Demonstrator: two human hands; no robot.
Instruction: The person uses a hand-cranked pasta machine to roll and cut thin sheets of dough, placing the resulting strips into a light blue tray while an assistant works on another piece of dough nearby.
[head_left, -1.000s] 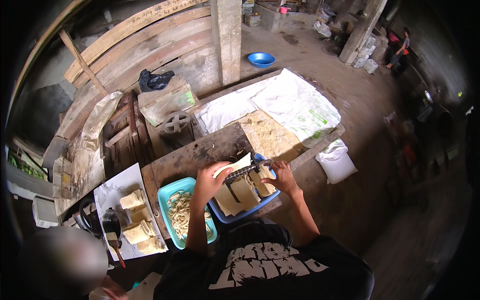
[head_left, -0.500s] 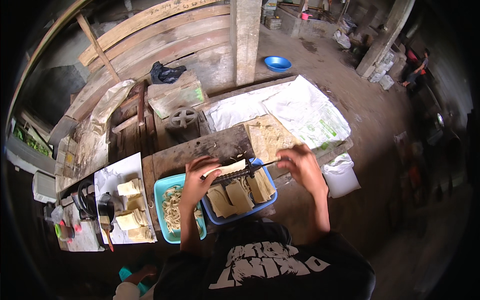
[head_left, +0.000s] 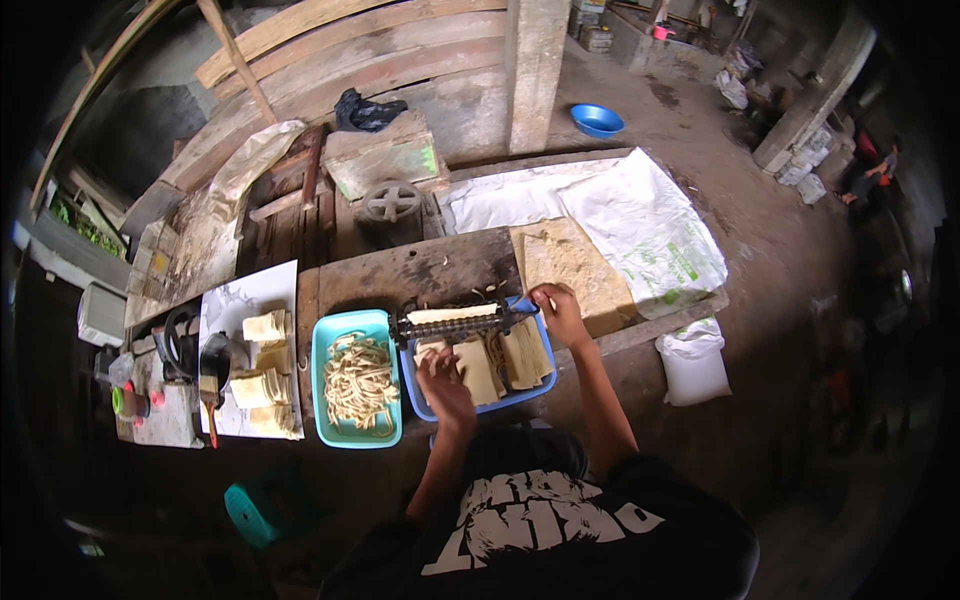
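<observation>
A full white sack [head_left: 692, 366] stands on the floor just right of the workbench. Behind the bench, flattened white sacks [head_left: 620, 215] with green printing lie spread out. A green-printed sheet [head_left: 385, 170] tops the box near the wooden post.

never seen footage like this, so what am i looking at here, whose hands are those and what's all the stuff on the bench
The picture comes from a fisheye camera worn on a person's head, looking down, so edges bend. Both hands are that person's own. The right hand is at the end of a roller cutter lying across a blue tub of flat dough sheets. The left hand reaches into that tub. Beside it a turquoise tub holds cut noodle strips. Further left, stacked dough pieces lie on a white sheet, all on a wooden bench.
</observation>
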